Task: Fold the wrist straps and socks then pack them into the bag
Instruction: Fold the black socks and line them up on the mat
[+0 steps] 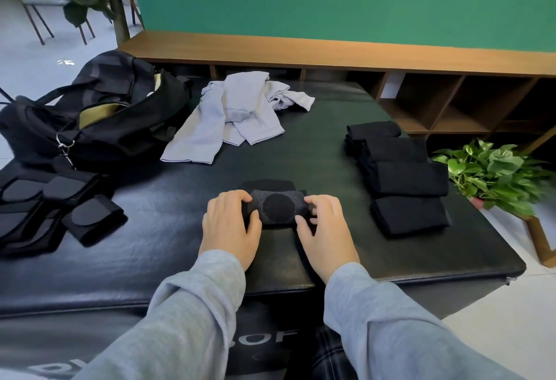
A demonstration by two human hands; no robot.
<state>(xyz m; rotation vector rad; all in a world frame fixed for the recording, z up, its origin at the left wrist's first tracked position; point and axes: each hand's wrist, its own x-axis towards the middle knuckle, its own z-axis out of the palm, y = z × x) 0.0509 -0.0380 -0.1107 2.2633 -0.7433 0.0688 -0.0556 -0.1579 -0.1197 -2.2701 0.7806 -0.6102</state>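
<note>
A black sock (278, 206) with a round dark heel patch lies folded on the black padded bench (331, 253), right in front of me. My left hand (230, 224) grips its left end, fingers curled over the top. My right hand (326, 229) grips its right end the same way. To the right sits a row of several folded black socks (400, 178). Folded black wrist straps (54, 214) lie at the left. The black bag (99, 118) stands open at the back left, showing its tan lining.
Pale grey socks (237, 115) lie in a loose heap behind the black sock, beside the bag. A wooden shelf unit (436, 103) runs along the green wall. A potted green plant (496, 175) stands off the bench's right edge.
</note>
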